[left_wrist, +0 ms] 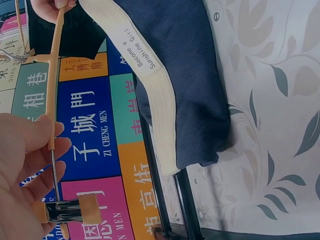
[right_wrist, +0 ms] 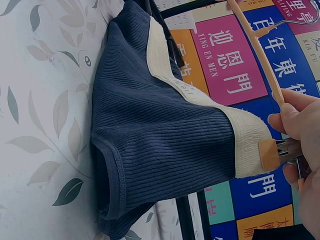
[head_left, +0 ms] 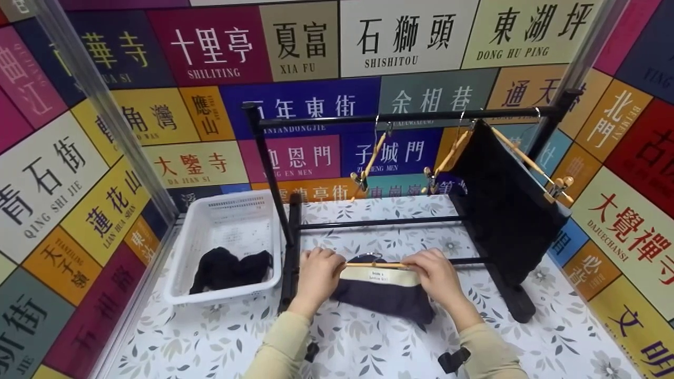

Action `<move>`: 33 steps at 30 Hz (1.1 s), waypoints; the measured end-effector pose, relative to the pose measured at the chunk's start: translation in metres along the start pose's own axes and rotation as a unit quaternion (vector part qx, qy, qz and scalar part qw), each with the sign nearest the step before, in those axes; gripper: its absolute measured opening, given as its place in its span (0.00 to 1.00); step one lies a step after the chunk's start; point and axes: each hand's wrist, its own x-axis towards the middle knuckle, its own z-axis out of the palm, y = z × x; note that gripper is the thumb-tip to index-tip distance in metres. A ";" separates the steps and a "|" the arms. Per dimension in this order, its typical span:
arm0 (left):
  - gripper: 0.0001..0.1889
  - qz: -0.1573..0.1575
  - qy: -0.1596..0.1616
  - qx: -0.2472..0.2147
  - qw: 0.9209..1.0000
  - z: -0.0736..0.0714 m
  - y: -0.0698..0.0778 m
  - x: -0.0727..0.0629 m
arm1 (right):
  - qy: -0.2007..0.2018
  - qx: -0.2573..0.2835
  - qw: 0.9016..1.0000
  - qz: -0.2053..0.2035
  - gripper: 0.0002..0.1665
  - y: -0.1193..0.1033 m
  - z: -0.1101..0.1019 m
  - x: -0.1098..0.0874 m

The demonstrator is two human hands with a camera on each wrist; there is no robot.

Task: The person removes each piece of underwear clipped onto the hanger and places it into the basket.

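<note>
Garment (head_left: 387,300): lower centre of the head frame, between your hands and below the hanger (head_left: 374,265); navy rib, cream band (head_left: 408,278) on top. Whether its lower edge touches the table (head_left: 368,347), you cannot tell.
Left hand (head_left: 320,273): your thumb and fingers pinch the hanger near one end; no cloth in this grip.
Right hand (head_left: 434,273): you pinch the hanger's other arm, with fingers by the right clip (right_wrist: 269,155).
Weight: probably light; the hanger should carry it easily.
Rib cloth: looks soft and stretchy, likely to sag and fold; not fragile, little slip expected.
Band: looks thicker and firmer than the rib; best hold is its loose end, pinched flat at the corner.
Hanger: thin wood, likely stiff; hold the arms near the clips to steady it.
Left wrist view: shows the left clip (left_wrist: 62,211) at lower left, apart from the band, whose near end droops at lower centre; the head view hides this behind your hand.
Right wrist view: shows the right clip's pad on the band, seemingly clamped, right of centre; also a hemmed opening at lower left.
Head view: alone shows the whole basket (head_left: 226,296), left, with dark cloth (head_left: 226,271) inside, and the rack's (head_left: 316,119) full top bar.
</note>
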 end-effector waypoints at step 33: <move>0.05 -0.020 0.015 -0.008 1.000 0.011 -0.004 -0.010 | -0.095 0.018 0.993 0.063 0.13 -0.007 -0.022 0.009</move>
